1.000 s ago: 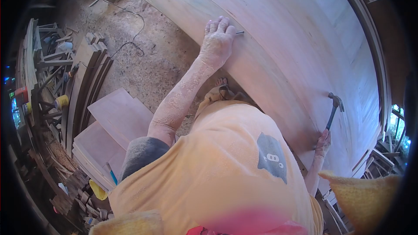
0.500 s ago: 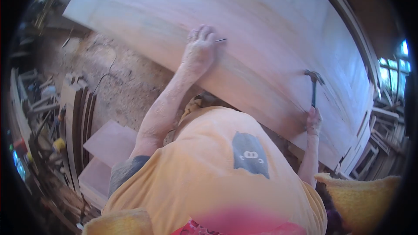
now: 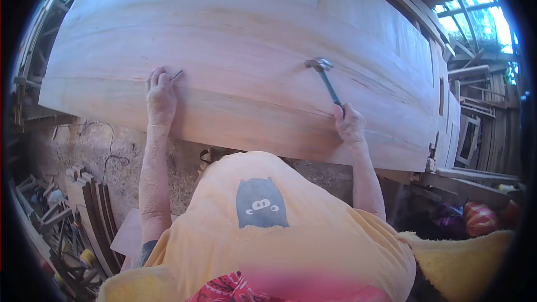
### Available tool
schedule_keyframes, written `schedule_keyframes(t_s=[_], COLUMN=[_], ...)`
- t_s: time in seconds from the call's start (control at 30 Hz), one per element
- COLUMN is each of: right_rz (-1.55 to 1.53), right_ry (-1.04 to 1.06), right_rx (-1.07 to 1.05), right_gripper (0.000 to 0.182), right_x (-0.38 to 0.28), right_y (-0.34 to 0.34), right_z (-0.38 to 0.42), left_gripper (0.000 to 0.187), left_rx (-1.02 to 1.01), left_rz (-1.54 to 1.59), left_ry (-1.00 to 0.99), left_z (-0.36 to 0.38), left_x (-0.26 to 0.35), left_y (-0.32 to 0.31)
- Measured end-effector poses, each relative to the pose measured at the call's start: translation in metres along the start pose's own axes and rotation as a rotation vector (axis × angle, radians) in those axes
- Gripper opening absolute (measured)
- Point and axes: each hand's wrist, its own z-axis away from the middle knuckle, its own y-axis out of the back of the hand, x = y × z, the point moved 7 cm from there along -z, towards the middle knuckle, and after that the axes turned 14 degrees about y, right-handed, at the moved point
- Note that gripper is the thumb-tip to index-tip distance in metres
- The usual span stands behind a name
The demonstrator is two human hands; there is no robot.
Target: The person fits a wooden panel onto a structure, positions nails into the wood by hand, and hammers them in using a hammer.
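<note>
A wide pale wooden panel (image 3: 235,72) lies across the bench in front of me. My left hand (image 3: 161,98) rests low over its left part, fingers closed, with a thin dark nail (image 3: 177,75) sticking out to the right between thumb and fingers. On the right, my right hand (image 3: 351,124) grips the lower handle of a claw hammer (image 3: 325,81). The hammer's metal head points away from me, over the middle of the panel. Both forearms reach over the panel's near edge.
Below on the left, narrow boards (image 3: 89,207) stand in a stack beside scrap wood (image 3: 47,218). Wood pieces and frames (image 3: 481,100) lean at the right. A red-and-white striped bundle (image 3: 480,219) sits at the lower right, near the panel's corner.
My view has turned to the right. The hammer has come away from the right side, nearer the middle of the panel. My left hand still holds the nail, now further left in view.
</note>
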Motion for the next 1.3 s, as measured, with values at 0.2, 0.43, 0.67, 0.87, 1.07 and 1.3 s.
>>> schedule_keyframes(t_s=[0.2, 0.43, 0.67, 0.87, 1.07, 1.3], right_rz=[-0.18, -0.164, -0.084, -0.083, 0.009, 0.145], right_ry=[-0.008, -0.08, -0.253, -0.21, -0.132, -0.076], right_rx=[-0.005, 0.016, 0.057, 0.161, 0.292, 0.369], right_gripper=[0.039, 0.045, 0.046, 0.042, 0.039, 0.04], right_x=[-0.018, 0.022, 0.098, 0.108, 0.094, 0.088], right_y=[0.016, 0.038, 0.053, 0.038, 0.042, 0.042], right_z=[0.007, 0.032, 0.081, 0.095, 0.099, 0.099], left_gripper=[0.008, 0.005, 0.005, 0.006, 0.007, 0.01], left_rx=[-0.01, -0.067, -0.066, -0.061, -0.041, -0.006], left_rz=[0.058, 0.123, 0.116, 0.054, 0.04, 0.058], left_ry=[-0.01, -0.094, -0.069, -0.011, -0.034, -0.101], left_z=[-0.002, 0.013, 0.009, 0.008, 0.009, 0.002], left_x=[0.054, 0.148, 0.139, 0.138, 0.139, 0.125], left_y=[-0.029, -0.078, -0.081, -0.077, -0.077, -0.091])
